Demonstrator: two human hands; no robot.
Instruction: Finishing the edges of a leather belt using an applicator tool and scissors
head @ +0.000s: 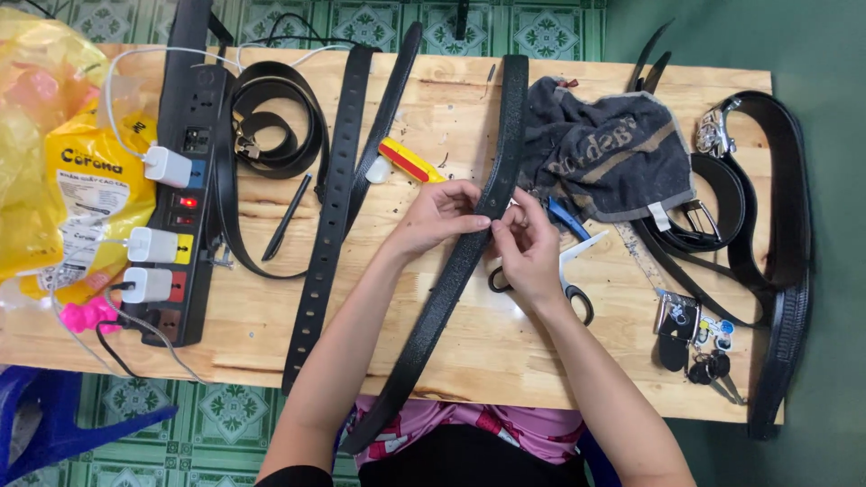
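Long black leather belt lies across the wooden table; the left hand and right hand both pinch it tight.

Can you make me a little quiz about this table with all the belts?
1. True or false: both hands pinch the same black belt.
2. What lies just right of the right hand? A) scissors B) a spoon C) a cup
3. Fill in: the three white chargers sit in a black power ____.

Key
1. True: the left hand and the right hand meet on the belt, which runs across the wooden table.
2. A: the scissors.
3. Strip: the power strip lies at the left.
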